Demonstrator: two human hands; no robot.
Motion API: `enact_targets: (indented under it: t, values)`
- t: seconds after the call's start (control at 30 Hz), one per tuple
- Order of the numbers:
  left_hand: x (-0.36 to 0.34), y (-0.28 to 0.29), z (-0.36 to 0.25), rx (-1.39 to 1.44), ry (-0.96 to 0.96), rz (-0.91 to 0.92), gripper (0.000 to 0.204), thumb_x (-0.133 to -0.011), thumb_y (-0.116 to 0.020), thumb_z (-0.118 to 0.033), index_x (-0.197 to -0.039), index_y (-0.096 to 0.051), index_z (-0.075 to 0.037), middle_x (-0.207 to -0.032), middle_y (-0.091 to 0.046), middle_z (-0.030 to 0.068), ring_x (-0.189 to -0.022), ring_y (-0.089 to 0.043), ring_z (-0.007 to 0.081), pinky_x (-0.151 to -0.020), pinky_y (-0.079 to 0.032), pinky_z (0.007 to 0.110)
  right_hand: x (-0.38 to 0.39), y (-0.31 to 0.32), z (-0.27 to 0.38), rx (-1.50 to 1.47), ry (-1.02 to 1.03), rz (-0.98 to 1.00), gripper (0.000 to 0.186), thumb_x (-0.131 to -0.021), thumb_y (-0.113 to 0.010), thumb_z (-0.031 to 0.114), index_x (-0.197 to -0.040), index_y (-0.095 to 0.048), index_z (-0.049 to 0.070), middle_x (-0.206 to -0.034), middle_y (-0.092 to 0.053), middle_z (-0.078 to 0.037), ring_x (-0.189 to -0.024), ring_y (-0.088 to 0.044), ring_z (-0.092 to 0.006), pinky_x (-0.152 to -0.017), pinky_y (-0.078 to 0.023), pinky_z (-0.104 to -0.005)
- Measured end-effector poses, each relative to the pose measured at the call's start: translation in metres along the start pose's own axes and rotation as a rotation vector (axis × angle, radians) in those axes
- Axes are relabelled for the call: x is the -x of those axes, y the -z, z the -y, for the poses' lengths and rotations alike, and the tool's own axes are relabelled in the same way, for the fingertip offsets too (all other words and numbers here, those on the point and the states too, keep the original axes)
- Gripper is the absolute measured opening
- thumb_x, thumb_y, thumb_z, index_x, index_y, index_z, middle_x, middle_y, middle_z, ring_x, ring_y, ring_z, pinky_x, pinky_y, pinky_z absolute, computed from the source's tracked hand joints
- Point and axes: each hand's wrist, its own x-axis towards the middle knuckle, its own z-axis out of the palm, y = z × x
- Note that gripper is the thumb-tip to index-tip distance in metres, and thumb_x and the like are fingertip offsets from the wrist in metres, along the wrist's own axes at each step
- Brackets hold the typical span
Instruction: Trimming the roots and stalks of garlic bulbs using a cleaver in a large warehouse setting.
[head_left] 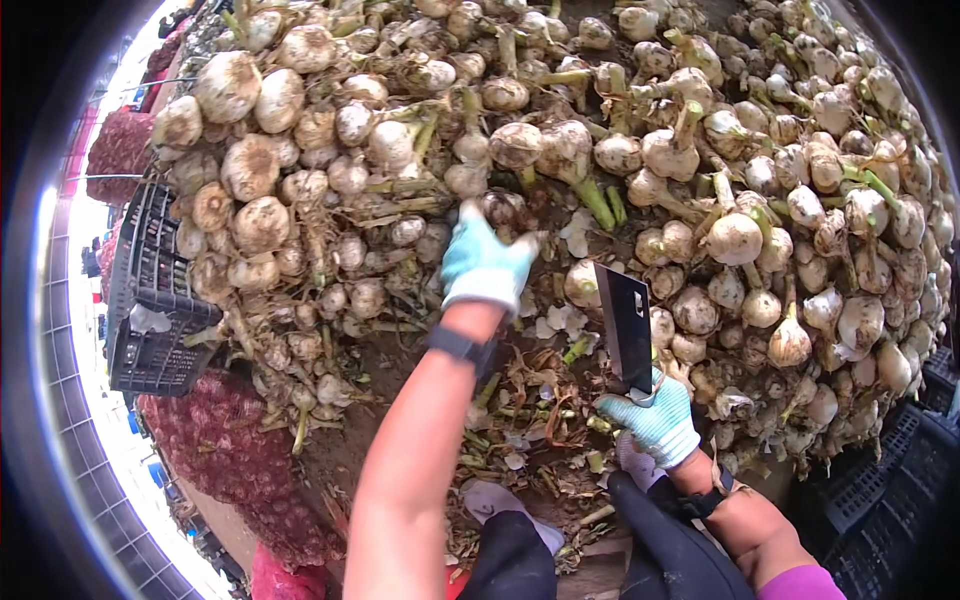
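Note:
Stretched forward into a big heap of garlic bulbs (735, 238), my left hand (487, 262) wears a light teal glove. Its thumb and forefinger are spread apart, with a dirty garlic bulb (503, 208) just beyond them; whether they touch it I cannot tell. My right hand (655, 418), in a matching glove, is closed around the handle of a cleaver (628, 328). The wide dark blade points up and away from me, beside a pale bulb (582, 284). The handle is mostly hidden by the fingers. Many bulbs carry soil, roots and cut stems.
Dry skins and stem trimmings (535, 405) lie between my legs and the heap. On the left stand a black plastic crate (155, 300) and red mesh sacks of bulbs (235, 450). More black crates (870, 480) are at the lower right.

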Motion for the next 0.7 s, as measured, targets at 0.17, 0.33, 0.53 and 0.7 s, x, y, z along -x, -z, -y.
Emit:
enact_targets:
  t: [0.17,0.33,0.53,0.7]
  values:
    - [-0.022,-0.037,0.023,0.068,0.036,-0.089,0.066,-0.065,-0.073,-0.016,-0.121,-0.040,-0.005,-0.105,-0.058,0.0227,-0.095,-0.058,0.0390,-0.083,-0.048,0.041,0.001,-0.007,-0.006,-0.130,0.071,-0.060,0.034,-0.067,-0.079,0.022,-0.091,-0.062,0.005,-0.066,-0.058,0.001,-0.059,-0.047,-0.0075,-0.056,-0.043,-0.0258]
    - [0.028,-0.049,0.114,0.472,-0.096,0.177,0.065,-0.059,-0.072,0.002,-0.118,-0.046,-0.003,-0.110,-0.057,0.0094,-0.100,-0.056,0.0187,-0.087,-0.046,0.030,-0.003,-0.014,-0.014,0.045,0.231,-0.059,0.032,-0.067,-0.077,0.023,-0.087,-0.062,0.004,-0.067,-0.061,-0.008,-0.058,-0.057,-0.0183,-0.058,-0.047,-0.0304]
    - [0.131,0.021,0.104,0.975,0.057,0.634,0.074,-0.056,-0.068,0.010,-0.123,-0.040,-0.002,-0.108,-0.057,0.0076,-0.098,-0.057,0.0162,-0.085,-0.048,0.030,0.003,-0.023,-0.002,0.590,0.710,-0.013,0.018,-0.069,-0.066,0.017,-0.083,-0.059,0.009,-0.068,-0.057,-0.012,-0.061,-0.059,-0.0299,-0.053,-0.048,-0.0384]
    - [0.171,0.032,0.101,1.459,0.263,0.560,0.036,-0.090,-0.047,-0.012,-0.124,-0.040,-0.002,-0.107,-0.058,0.0108,-0.096,-0.059,0.0186,-0.083,-0.050,0.032,0.028,-0.039,0.010,0.802,0.986,0.061,0.011,-0.071,-0.058,0.014,-0.079,-0.053,0.007,-0.060,-0.051,-0.007,-0.049,-0.054,-0.0241,-0.042,-0.042,-0.0379]
